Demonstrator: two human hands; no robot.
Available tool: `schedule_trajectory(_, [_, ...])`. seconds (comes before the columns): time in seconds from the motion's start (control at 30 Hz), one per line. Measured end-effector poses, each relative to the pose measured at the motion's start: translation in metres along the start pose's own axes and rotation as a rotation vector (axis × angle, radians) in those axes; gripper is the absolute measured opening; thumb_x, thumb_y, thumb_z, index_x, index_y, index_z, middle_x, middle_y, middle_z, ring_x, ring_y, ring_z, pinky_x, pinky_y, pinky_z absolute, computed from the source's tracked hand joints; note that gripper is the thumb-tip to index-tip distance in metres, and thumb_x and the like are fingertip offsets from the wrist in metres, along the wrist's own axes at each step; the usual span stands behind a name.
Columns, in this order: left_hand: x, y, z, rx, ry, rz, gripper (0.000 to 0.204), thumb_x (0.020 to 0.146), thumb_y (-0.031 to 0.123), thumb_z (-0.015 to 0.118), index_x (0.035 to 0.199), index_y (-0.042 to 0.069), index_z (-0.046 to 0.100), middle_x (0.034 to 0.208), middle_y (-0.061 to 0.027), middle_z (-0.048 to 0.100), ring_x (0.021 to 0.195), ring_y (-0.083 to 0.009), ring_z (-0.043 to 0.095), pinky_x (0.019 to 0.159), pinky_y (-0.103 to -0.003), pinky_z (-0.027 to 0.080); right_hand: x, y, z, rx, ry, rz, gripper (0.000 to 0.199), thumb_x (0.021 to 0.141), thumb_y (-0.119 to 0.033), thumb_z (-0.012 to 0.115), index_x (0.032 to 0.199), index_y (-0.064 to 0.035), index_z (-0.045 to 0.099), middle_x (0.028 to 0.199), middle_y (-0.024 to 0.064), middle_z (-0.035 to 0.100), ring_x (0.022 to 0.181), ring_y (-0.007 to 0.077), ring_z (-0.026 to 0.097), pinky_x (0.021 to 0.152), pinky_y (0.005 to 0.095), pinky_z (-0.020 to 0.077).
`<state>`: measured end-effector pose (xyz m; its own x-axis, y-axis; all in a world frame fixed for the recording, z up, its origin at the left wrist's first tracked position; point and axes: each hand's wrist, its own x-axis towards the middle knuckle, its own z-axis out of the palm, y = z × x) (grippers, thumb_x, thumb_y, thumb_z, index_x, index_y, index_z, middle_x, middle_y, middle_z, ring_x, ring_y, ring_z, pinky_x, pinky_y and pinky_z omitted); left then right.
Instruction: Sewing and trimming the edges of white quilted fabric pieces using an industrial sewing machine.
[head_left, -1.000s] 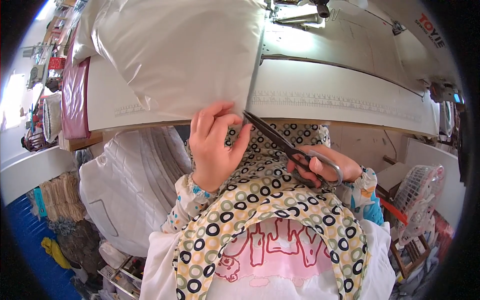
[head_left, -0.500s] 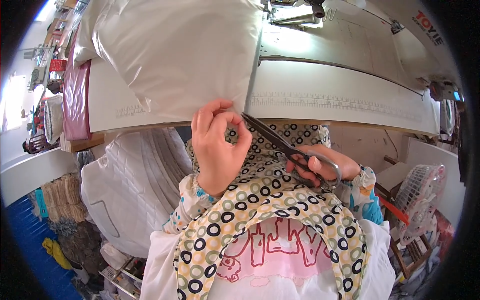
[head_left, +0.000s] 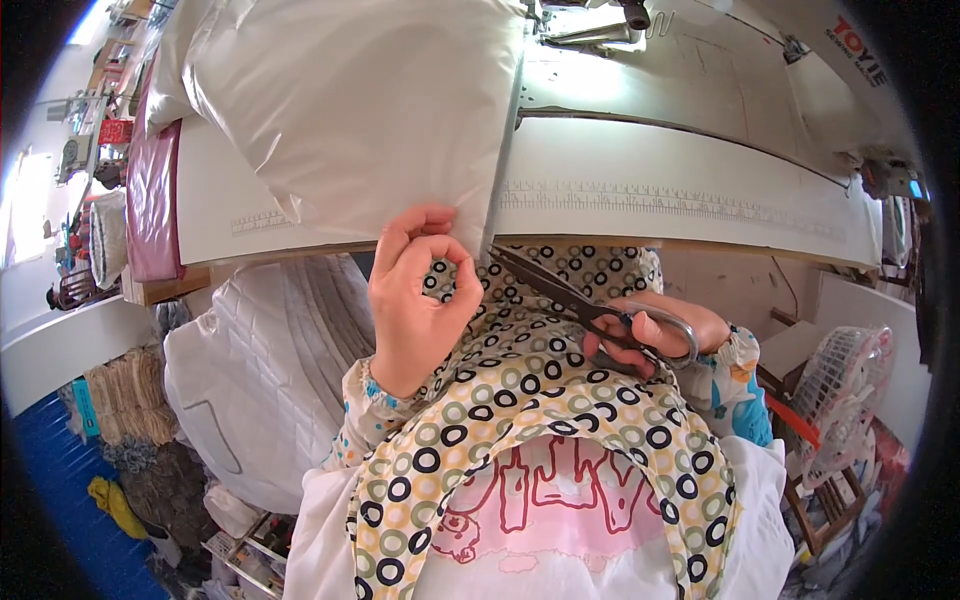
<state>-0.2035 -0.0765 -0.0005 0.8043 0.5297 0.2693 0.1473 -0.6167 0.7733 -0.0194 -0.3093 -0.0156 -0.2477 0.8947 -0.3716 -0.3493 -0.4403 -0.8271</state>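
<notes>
- The left hand (head_left: 415, 300) pinches the lower corner of a white fabric piece (head_left: 360, 100) between thumb and forefinger, the two curled into a ring; the other fingers stand loose above.
- The right hand (head_left: 650, 335) is clenched through the loops of a pair of dark scissors (head_left: 560, 295), whose blades point up and left toward the pinched corner, at the edge of the table.
- Whether the blade tips touch the cloth cannot be told; they meet it in shadow under the table edge.
- The fabric lies spread on the white sewing table (head_left: 680, 190), its corner hanging over the near edge.
- A white wire basket (head_left: 840, 400) stands at the right, below the table; its contents cannot be made out.
- A quilted white bundle (head_left: 260, 370) sits at the left under the table.
- A ring-patterned cloth (head_left: 540, 400) covers the lap and hides both wrists.
- The sewing machine head (head_left: 600, 15) is cut off at the top.
</notes>
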Motion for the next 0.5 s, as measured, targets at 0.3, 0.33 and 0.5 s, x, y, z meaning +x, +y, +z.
schedule_trajectory(0.3, [-0.0008, 0.0022, 0.0023, -0.006, 0.026, -0.031, 0.012, 0.075, -0.005, 0.068, 0.085, 0.0, 0.064, 0.117, -0.0144, 0.062, 0.101, -0.0248, 0.064, 0.091, -0.033, 0.049, 0.0022, -0.0029, -0.001, 0.008, -0.034, 0.046, 0.083, 0.093, -0.076, 0.039, 0.112, 0.0012, 0.063, 0.071, -0.0032, 0.049, 0.059, 0.0074, 0.051, 0.052, 0.0239, 0.0425])
schedule_trajectory(0.33, [-0.0008, 0.0025, 0.002, 0.0, 0.025, -0.032, 0.012, 0.075, -0.005, 0.068, 0.085, 0.0, 0.064, 0.117, -0.0144, 0.062, 0.102, -0.0249, 0.064, 0.091, -0.033, 0.049, 0.0029, -0.0018, -0.0017, 0.007, -0.041, 0.039, 0.083, 0.093, -0.076, 0.039, 0.112, 0.001, 0.063, 0.071, -0.0032, 0.049, 0.06, 0.0073, 0.051, 0.052, 0.0238, 0.0427])
schedule_trajectory(0.5, [-0.001, 0.0022, 0.0035, 0.006, 0.024, -0.027, 0.012, 0.075, -0.005, 0.068, 0.085, -0.001, 0.064, 0.117, -0.0145, 0.062, 0.102, -0.025, 0.064, 0.091, -0.034, 0.049, -0.0021, -0.0026, -0.0006, 0.011, -0.028, 0.054, 0.082, 0.094, -0.076, 0.04, 0.112, 0.0008, 0.063, 0.072, -0.0032, 0.05, 0.06, 0.0075, 0.051, 0.052, 0.0239, 0.0431])
